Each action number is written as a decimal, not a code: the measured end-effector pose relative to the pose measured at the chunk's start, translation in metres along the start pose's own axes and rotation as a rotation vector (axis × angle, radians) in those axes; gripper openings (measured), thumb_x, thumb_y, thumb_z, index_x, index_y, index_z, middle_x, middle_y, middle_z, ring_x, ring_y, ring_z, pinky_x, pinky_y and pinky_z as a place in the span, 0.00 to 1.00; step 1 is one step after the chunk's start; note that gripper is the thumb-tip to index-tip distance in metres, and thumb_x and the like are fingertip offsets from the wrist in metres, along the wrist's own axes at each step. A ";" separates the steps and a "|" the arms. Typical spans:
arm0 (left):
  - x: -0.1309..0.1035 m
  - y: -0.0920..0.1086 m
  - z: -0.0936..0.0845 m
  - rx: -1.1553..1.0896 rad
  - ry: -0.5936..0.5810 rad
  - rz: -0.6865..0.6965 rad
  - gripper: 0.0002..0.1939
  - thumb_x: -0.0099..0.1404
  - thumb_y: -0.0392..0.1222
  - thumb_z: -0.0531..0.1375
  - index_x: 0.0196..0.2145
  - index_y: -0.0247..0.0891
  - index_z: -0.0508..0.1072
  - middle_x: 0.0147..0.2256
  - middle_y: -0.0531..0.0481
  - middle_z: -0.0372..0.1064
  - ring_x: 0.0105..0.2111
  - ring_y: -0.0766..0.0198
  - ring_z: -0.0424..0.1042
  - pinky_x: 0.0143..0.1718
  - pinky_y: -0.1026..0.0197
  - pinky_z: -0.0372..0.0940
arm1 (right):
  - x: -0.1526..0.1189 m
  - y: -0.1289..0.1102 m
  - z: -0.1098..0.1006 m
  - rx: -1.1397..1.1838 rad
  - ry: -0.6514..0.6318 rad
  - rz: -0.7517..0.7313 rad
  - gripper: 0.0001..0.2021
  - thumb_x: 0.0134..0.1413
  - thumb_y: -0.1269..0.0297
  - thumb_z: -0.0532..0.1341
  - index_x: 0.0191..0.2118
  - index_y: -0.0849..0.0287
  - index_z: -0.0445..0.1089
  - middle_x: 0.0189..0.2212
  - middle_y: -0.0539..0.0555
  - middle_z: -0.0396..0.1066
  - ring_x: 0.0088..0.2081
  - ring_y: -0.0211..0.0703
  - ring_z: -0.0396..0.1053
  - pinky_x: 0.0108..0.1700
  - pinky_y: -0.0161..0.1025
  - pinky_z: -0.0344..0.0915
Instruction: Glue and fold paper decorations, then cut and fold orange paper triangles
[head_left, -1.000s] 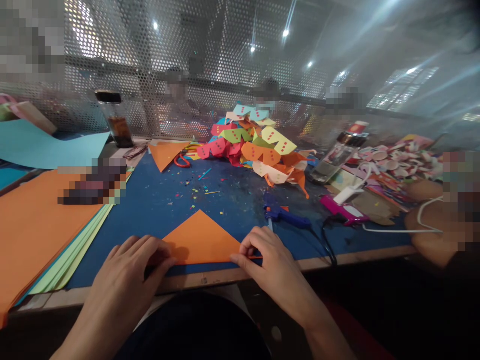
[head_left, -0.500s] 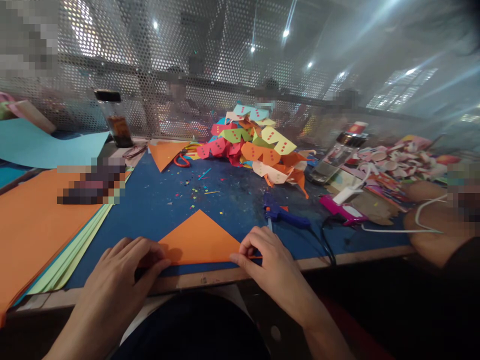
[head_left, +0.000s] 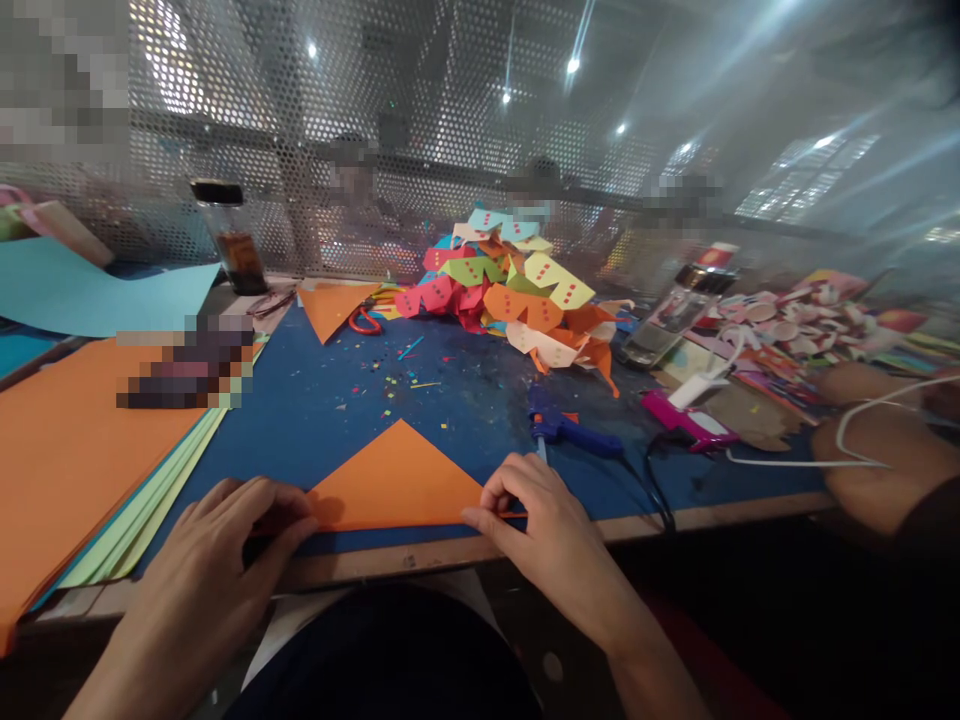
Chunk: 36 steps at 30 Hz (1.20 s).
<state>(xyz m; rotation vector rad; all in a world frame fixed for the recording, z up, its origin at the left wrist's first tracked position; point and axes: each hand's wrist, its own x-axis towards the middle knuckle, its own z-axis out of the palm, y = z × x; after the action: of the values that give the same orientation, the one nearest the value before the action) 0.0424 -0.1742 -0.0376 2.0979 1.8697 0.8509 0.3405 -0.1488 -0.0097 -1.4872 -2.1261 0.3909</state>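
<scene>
A folded triangle of orange paper lies at the table's front edge, its peak pointing away from me. My left hand pinches the paper's left corner between thumb and fingers. At the opposite end, my right hand grips the right corner, and a thin strip of orange shows past its fingers. Just beyond my right hand rests a blue hot glue gun, its nozzle end near my knuckles. Both corners are partly hidden by my fingers.
Stacked coloured paper with a pixelated dark object on top fills the left. Farther back are a lidded bottle, red-handled scissors, a pile of cut paper shapes, and a second bottle. Another person's arm rests at right.
My left hand has slid a little to the left along the folded edge, baring more of the paper. My right hand stays nearly in place. The other person's arm has shifted slightly.
</scene>
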 end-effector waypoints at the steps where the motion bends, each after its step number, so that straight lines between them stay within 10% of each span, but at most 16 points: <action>1: 0.000 0.001 0.000 -0.009 -0.009 -0.009 0.22 0.69 0.66 0.51 0.38 0.48 0.74 0.35 0.52 0.75 0.39 0.50 0.73 0.41 0.49 0.67 | 0.000 0.000 0.000 0.005 -0.001 0.001 0.11 0.57 0.68 0.69 0.30 0.55 0.66 0.31 0.48 0.67 0.37 0.43 0.66 0.42 0.41 0.61; 36: 0.000 -0.029 0.001 0.073 0.058 0.081 0.17 0.68 0.62 0.55 0.39 0.49 0.73 0.36 0.51 0.75 0.39 0.52 0.72 0.38 0.52 0.66 | -0.004 0.002 0.000 0.010 0.018 -0.022 0.11 0.60 0.71 0.66 0.30 0.55 0.64 0.34 0.49 0.67 0.40 0.44 0.65 0.43 0.43 0.64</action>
<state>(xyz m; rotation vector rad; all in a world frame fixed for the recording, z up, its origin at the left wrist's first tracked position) 0.0184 -0.1688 -0.0527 2.2292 1.8836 0.8831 0.3434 -0.1514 -0.0115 -1.4556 -2.1216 0.3788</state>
